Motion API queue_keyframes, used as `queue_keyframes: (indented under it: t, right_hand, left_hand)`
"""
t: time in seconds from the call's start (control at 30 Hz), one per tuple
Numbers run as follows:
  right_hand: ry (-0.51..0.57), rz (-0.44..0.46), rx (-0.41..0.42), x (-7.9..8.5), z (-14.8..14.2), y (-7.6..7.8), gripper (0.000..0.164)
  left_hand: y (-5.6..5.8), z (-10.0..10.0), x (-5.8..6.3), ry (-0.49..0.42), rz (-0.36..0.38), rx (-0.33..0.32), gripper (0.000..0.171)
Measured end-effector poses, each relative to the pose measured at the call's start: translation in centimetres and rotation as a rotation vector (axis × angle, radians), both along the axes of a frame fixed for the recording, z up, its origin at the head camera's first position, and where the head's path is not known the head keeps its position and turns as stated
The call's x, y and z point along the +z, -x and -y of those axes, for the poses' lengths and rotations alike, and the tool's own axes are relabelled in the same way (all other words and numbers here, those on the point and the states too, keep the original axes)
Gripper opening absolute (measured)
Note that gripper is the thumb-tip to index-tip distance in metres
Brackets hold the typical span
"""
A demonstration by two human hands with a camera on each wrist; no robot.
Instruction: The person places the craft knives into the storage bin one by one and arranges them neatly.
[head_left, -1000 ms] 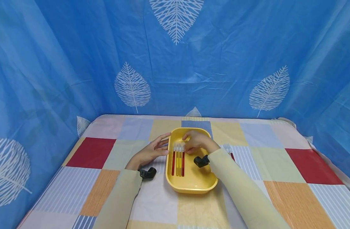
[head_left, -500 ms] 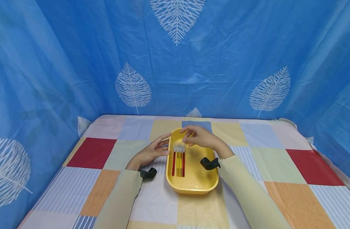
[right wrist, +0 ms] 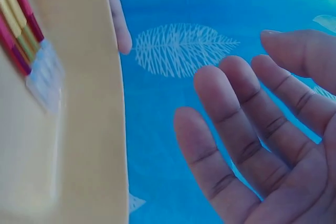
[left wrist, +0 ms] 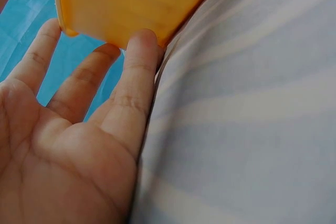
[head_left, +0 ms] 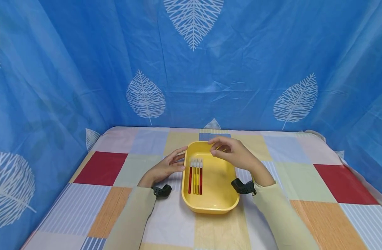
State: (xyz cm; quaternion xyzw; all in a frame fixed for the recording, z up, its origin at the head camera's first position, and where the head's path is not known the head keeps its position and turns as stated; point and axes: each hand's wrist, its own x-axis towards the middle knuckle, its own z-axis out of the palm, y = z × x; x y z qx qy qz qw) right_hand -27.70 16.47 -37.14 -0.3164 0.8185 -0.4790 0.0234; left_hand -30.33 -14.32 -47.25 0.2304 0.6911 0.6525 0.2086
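Note:
In the head view, a yellow tray [head_left: 217,194] stands on the cloth. Several slim brush-like sticks lie side by side along its left part: gold ones [head_left: 196,180] between red ones [head_left: 189,180], all with clear or whitish far ends. My left hand [head_left: 164,168] is at the tray's left side; in the left wrist view its extended fingertips touch the outer wall. My right hand [head_left: 234,152] hovers over the tray's far right corner with loosely bent fingers. The right wrist view shows nothing between those fingers [right wrist: 215,98].
A patchwork cloth [head_left: 309,180] covers the table. Blue curtains [head_left: 241,62] with white leaf prints hang behind and at both sides. Each wrist wears a black camera, such as the right one [head_left: 242,186].
My right hand has lifted away from the sticks and moved right, towards the tray's far right corner. It now covers the red-handled item seen earlier right of the tray. My left hand stays put.

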Motion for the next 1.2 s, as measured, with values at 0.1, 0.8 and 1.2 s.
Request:
queue_keyframes:
  t: [0.1,0.8,1.2]
  right_hand:
    - [-0.007,-0.026,-0.020,0.1,-0.7,-0.3,0.027]
    - [0.026,-0.068,-0.078,1.4,-5.4,-0.8,0.027]
    - [0.031,-0.064,-0.089,1.4,-7.5,-0.5,0.029]
  left_hand:
    - [0.0,0.0,0.0,-0.002,-0.004,-0.006,0.082]
    - [-0.2,0.0,0.3,0.017,-0.004,-0.003,0.084]
    - [-0.1,-0.1,0.1,0.000,0.002,-0.008,0.084]
